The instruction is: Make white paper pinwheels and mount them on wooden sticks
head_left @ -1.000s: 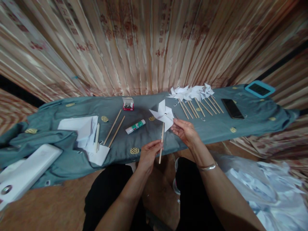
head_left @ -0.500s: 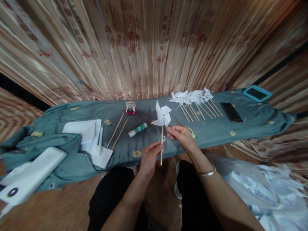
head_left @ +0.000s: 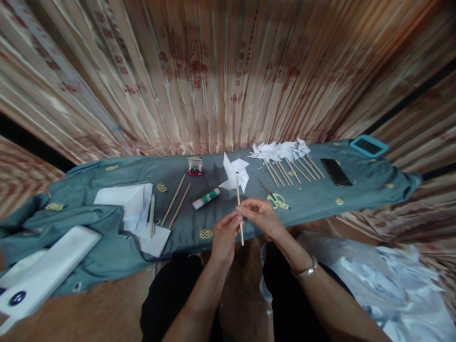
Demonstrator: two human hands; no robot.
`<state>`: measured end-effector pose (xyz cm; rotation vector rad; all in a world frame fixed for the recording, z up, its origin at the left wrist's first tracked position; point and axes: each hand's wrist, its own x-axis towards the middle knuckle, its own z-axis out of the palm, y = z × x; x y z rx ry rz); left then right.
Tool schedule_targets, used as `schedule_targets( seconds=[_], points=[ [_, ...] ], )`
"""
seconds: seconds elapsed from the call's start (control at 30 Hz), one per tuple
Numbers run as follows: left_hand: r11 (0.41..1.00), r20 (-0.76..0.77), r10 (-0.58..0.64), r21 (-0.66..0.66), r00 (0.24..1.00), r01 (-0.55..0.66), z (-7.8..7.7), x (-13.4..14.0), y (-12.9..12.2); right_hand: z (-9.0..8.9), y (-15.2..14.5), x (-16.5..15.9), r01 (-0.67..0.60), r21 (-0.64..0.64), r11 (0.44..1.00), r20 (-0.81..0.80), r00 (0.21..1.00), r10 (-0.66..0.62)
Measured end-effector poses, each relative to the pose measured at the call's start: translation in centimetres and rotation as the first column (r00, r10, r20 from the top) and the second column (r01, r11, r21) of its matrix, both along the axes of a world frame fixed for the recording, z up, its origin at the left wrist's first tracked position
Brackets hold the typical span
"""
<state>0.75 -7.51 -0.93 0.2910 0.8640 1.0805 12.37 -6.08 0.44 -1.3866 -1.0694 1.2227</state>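
A white paper pinwheel (head_left: 235, 176) with a round pin at its centre stands upright on a thin wooden stick, in front of me. My left hand (head_left: 227, 232) is closed around the lower part of the stick. Just above it, my right hand (head_left: 257, 214) has its fingers pinched at the same stick, touching the left fingertips. To the left of the pinwheel lies a green and white glue stick (head_left: 206, 198). Scissors with light green handles (head_left: 275, 199) rest to the right, beyond my right hand.
Finished pinwheels (head_left: 280, 151) lie in a row at the back right, beside a dark phone (head_left: 336, 172) and a blue-framed tablet (head_left: 368, 145). Leftward are a red box of pins (head_left: 195, 167), two loose sticks (head_left: 179, 206), white paper (head_left: 137, 199) and a white device (head_left: 50, 270).
My right hand has moved left and down from beside the pinwheel onto its stick. The pinwheel's blades have turned a little, and the scissors have come into fuller view.
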Motion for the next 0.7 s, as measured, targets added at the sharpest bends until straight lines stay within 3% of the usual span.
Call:
schedule_targets(
  seconds=[0.33,0.5,0.6,0.7],
  points=[
    [1.000,0.028,-0.030,0.006,0.999,0.030,-0.2,0.6,0.0,0.5,0.4,-0.1,0.047,-0.038,0.998,-0.023,0.999,-0.048],
    [1.000,0.046,-0.006,0.002,0.999,0.006,-0.3,1.0,-0.2,0.4,1.3,1.2,0.122,0.074,0.990,0.161,0.978,-0.133],
    [1.000,0.038,0.001,-0.007,0.999,-0.001,-0.6,1.1,-0.2,0.7,1.9,2.8,0.167,0.177,0.970,0.368,0.903,-0.223],
    [1.000,0.026,-0.015,-0.009,1.000,0.016,-0.8,1.0,-0.2,2.0,2.6,4.3,0.214,0.234,0.948,0.598,0.737,-0.314]
  ],
)
